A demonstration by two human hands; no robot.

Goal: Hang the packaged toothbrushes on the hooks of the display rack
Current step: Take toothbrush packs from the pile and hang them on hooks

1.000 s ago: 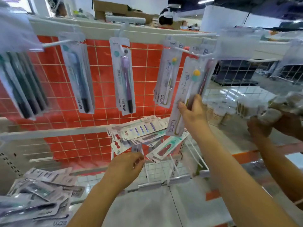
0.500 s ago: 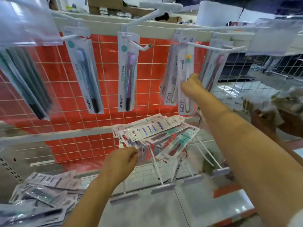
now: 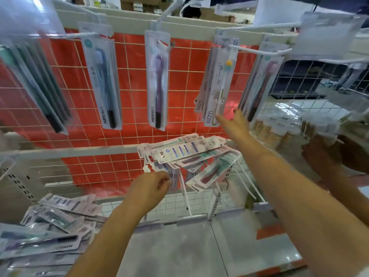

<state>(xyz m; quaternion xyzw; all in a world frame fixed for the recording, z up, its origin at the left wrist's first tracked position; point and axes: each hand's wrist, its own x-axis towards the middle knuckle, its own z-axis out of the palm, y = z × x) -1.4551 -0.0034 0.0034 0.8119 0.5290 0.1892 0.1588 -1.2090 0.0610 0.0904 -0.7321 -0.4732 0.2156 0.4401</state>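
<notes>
My left hand (image 3: 151,184) is closed around the ends of a fanned bunch of packaged toothbrushes (image 3: 189,154), held below the rack's top row. My right hand (image 3: 232,120) reaches up and pinches the bottom edge of a yellow-headed toothbrush pack (image 3: 223,82). That pack hangs on a white hook (image 3: 259,51) in front of other packs of the same kind. A purple toothbrush pack (image 3: 157,80), a blue one (image 3: 101,76) and a pink one (image 3: 261,80) hang on neighbouring hooks over the red grid panel (image 3: 129,100).
A loose pile of toothbrush packs (image 3: 50,226) lies on the shelf at lower left. Dark packs (image 3: 36,82) hang at far left. Bare white hooks (image 3: 185,194) stick out under my left hand. Another person's hands (image 3: 329,156) work at the right.
My right hand carried the yellow-headed pack up onto the hook, then slid down to its bottom edge. My left hand stayed low with the bunch.
</notes>
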